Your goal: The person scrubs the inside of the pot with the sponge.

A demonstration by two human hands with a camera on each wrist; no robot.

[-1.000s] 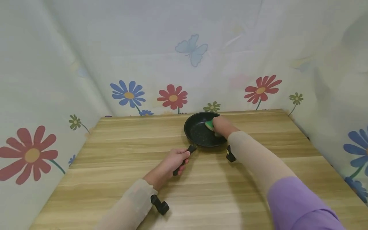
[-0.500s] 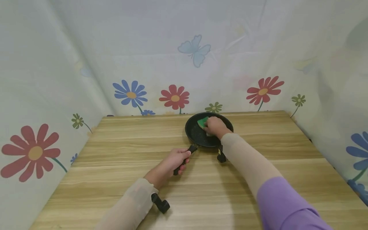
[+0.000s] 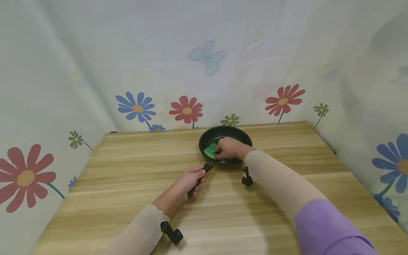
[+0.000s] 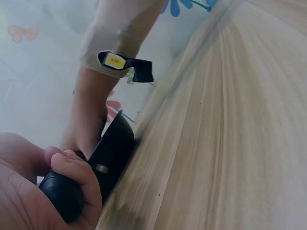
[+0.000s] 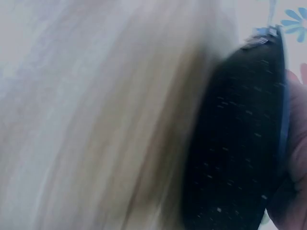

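Observation:
A black frying pan (image 3: 220, 131) stands near the back of the wooden table, its handle (image 3: 208, 167) slanting toward me. My left hand (image 3: 191, 181) grips that handle, fingers wrapped round it with the thumb on top; the left wrist view shows the rounded handle end (image 4: 62, 195) inside the fist. Inside the pan, my right hand (image 3: 230, 148) pinches a green sponge (image 3: 210, 150) with a pale underside, at the pan's left front. In the right wrist view the pan's dark outer side (image 5: 235, 134) hides most of the right hand (image 5: 296, 163), and motion blurs it.
The table (image 3: 153, 148) has a light wood grain and ends at a flower-printed curtain (image 3: 153, 71) behind and on both sides. A black wrist mount (image 3: 172, 233) hangs at the left cuff, another mount (image 3: 247, 177) at the right cuff.
My right hand has swept the sponge leftward across the pan, then toward its near side by the handle. The left hand keeps its grip on the handle. The head view has shifted slightly.

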